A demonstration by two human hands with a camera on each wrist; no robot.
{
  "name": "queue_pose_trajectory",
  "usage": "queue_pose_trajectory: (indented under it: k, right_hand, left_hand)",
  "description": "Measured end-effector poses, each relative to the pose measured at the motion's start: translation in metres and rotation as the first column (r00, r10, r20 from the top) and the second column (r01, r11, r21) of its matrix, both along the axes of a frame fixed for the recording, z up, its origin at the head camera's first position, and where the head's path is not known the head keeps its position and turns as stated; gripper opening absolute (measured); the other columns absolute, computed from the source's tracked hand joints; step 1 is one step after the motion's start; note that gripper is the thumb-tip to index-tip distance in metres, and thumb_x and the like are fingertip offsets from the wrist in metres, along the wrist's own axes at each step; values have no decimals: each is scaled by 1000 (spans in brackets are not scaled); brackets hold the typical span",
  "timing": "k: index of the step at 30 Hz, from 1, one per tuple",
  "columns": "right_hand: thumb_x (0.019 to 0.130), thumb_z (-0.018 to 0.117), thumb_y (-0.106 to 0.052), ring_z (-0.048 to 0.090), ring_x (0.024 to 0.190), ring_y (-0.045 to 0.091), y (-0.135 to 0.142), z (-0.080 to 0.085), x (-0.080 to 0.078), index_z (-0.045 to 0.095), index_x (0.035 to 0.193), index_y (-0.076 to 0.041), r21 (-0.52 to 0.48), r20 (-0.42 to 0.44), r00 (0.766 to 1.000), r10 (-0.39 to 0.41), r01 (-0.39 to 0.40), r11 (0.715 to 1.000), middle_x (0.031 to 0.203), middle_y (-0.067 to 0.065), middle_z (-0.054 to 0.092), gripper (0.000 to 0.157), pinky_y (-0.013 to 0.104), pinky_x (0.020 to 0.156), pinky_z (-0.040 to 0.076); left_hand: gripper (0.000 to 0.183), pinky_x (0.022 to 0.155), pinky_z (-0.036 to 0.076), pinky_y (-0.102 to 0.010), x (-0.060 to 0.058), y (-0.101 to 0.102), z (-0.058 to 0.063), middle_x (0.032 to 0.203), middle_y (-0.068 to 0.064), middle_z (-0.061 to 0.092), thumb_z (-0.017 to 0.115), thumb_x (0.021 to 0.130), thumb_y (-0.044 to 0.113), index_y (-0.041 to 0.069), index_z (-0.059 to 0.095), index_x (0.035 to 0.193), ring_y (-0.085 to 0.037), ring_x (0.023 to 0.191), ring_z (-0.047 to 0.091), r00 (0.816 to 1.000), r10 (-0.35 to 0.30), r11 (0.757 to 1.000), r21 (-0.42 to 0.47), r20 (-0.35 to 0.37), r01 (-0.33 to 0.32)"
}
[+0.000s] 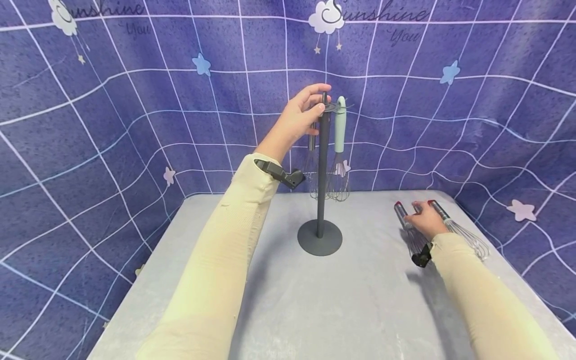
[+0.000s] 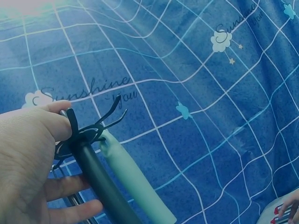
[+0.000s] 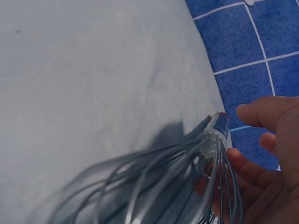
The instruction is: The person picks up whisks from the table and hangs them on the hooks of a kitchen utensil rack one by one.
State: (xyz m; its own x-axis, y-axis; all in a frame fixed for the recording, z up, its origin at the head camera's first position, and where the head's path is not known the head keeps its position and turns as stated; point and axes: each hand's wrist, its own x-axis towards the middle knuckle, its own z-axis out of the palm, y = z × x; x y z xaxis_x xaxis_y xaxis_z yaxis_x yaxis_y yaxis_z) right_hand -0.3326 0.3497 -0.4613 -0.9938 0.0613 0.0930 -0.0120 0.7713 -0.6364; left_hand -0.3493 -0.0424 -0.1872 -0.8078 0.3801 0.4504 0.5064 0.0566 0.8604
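My left hand [image 1: 302, 114] grips the top of a dark utensil stand [image 1: 322, 170], its thumb by the hook ring and fingers around the post. From the hooks hangs a whisk with a pale green handle [image 1: 340, 127]. Another hanging whisk, with a metal handle [image 1: 312, 137], is partly covered by the hand. On the right of the table, my right hand [image 1: 426, 220] reaches over several metal whisks with red-tipped handles. In the right wrist view its thumb and fingers are spread beside a whisk [image 3: 212, 140], some fingers behind the wires.
The stand's round base [image 1: 320, 245] rests on the pale grey table [image 1: 324, 300]. One metal whisk [image 1: 463, 232] lies right of the right hand, another [image 1: 402, 215] left of it. Blue grid-patterned cloth [image 1: 252, 50] rises behind and beside the table.
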Motion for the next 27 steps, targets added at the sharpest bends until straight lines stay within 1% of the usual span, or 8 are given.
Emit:
queue_pose_trajectory:
  k: [4,7,10,15,19,22,25,27]
  right_hand:
    - [97,63,-24,55,113,48,5,1,-2,33,147,13,-58,111,993,38,-31,998,136,42,44,69,54,93,50]
    - [98,61,-23,61,93,32,6,3,-4,29,149,12,-139,193,980,50,-23,990,123,35,51,70,41,76,56]
    - [98,61,-21,59,80,21,6,6,-6,27,151,11,-206,240,970,49,1,979,108,24,55,70,35,68,54]
    - [98,61,-19,60,76,17,8,7,-7,26,151,11,-232,265,963,55,9,973,102,18,57,70,35,68,54]
    - [99,60,-20,61,80,17,9,5,-10,26,151,11,-217,271,960,66,-6,976,117,27,55,70,34,71,54]
    - [100,58,-20,61,86,18,8,5,-11,26,152,10,-210,287,956,67,-6,978,132,32,47,68,33,74,54]
    - [101,56,-18,61,85,18,9,7,-11,25,152,10,-249,304,950,76,2,968,124,28,53,66,33,74,55]
    - [101,55,-17,60,82,17,10,8,-10,23,153,11,-302,315,945,86,14,953,113,22,58,67,33,74,56]
  left_hand:
    - [40,91,52,-55,2,0,0,141,-4,57,51,106,11,20,50,145,-32,116,64,1000,-3,1000,-7,3,3]
    - [40,91,52,-55,3,0,1,140,-2,58,51,106,11,22,50,145,-34,117,64,1000,1,1000,-9,6,-1]
    - [40,92,51,-56,3,-1,2,139,-2,58,51,106,11,23,51,145,-35,118,63,1000,2,1000,-5,12,-2]
    - [40,92,51,-56,-1,0,1,139,-1,57,50,106,11,22,50,145,-35,118,63,1000,-9,1000,-13,4,9]
    - [40,92,51,-56,-1,-1,1,139,-1,58,50,106,11,21,50,145,-35,119,63,1000,-8,1000,-11,12,8]
    - [40,92,52,-55,-1,-2,1,139,0,58,50,106,11,22,51,144,-35,119,63,1000,-2,1000,-9,21,2]
    - [40,92,52,-54,-1,-1,1,139,1,58,50,106,12,24,51,144,-32,119,64,1000,1,1000,-18,25,-1]
    - [40,92,52,-53,-1,0,2,139,2,58,50,106,12,25,51,144,-29,118,64,1000,0,1000,-20,27,0]
